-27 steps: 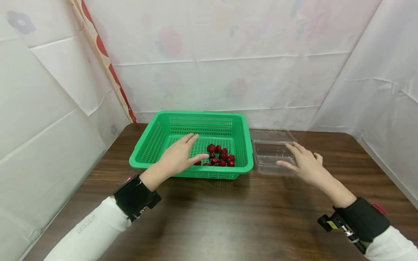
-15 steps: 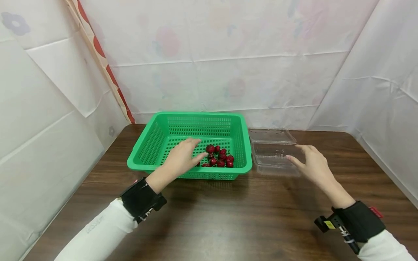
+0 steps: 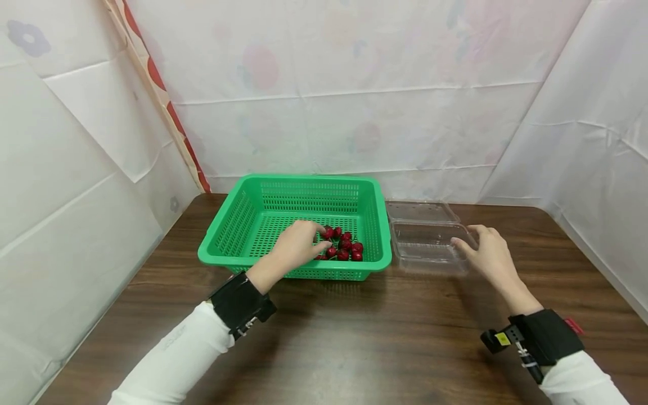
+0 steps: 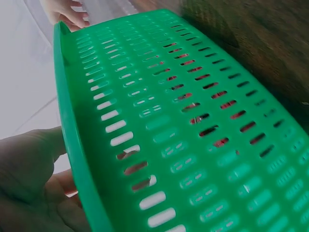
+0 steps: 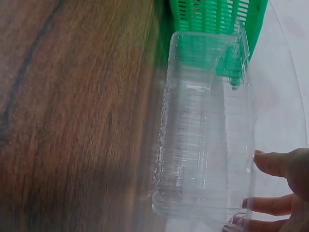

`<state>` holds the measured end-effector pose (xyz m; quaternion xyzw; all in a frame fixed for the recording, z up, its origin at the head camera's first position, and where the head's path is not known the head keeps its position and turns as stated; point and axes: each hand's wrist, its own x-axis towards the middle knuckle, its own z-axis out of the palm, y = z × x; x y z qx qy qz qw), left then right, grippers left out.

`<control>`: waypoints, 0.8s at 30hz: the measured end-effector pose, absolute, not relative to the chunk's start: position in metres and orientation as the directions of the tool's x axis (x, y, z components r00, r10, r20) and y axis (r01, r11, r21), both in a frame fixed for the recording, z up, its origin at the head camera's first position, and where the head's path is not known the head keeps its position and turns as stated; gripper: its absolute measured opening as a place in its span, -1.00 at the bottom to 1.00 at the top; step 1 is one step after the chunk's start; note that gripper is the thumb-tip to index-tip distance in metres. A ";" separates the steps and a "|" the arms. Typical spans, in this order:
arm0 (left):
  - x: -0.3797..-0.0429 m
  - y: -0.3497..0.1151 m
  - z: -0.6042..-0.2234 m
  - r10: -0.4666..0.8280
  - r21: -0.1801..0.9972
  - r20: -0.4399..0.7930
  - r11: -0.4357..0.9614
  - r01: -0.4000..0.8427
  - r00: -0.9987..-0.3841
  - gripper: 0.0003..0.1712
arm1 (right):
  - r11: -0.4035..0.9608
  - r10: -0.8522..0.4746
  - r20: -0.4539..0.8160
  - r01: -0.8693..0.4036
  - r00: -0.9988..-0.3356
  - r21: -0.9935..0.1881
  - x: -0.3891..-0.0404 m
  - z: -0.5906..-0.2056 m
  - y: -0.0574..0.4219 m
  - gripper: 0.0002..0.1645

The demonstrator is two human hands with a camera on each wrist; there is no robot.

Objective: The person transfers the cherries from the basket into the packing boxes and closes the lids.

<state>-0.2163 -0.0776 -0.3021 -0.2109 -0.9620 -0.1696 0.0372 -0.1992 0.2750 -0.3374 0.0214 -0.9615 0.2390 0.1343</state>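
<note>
In your head view, the cherries (image 3: 346,244) lie in the lower right of the green basket (image 3: 314,177), mid-frame. Your left hand (image 3: 296,246) arches over the cluster's left edge, its grip spread, the fruit just beyond thumb and forefinger; contact is too small to tell. Coming over the near rim likely lets the fingers drop straight onto the fruit. The clear container (image 3: 425,250) stands right of centre on the tabletop (image 3: 354,326), presumably close to shorten the transfer.

In your left wrist view, red fruit shows through the slots right of centre; the basket hides your fingertips.

In your right wrist view, your right hand (image 5: 287,193), lower right, pinches the container's rim, probably steadying that light plastic; how firmly, I cannot tell.
</note>
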 end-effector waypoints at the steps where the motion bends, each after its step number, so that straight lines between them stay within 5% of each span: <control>1: -0.217 -0.076 -0.302 0.393 0.321 0.130 0.852 0.414 -0.910 -0.64 | 0.884 0.030 0.262 -0.097 -0.965 -0.458 -0.200 -0.338 0.276 -0.27; 15: -0.231 -0.062 -0.312 0.352 0.345 0.012 0.877 0.334 -0.936 -0.77 | 0.855 0.125 0.087 0.063 -0.988 -0.516 -0.222 -0.345 0.288 -0.10; 24: -0.234 -0.061 -0.315 0.330 0.344 -0.074 0.894 0.286 -0.941 -0.82 | 0.829 0.138 -0.028 0.131 -0.990 -0.544 -0.227 -0.350 0.294 -0.17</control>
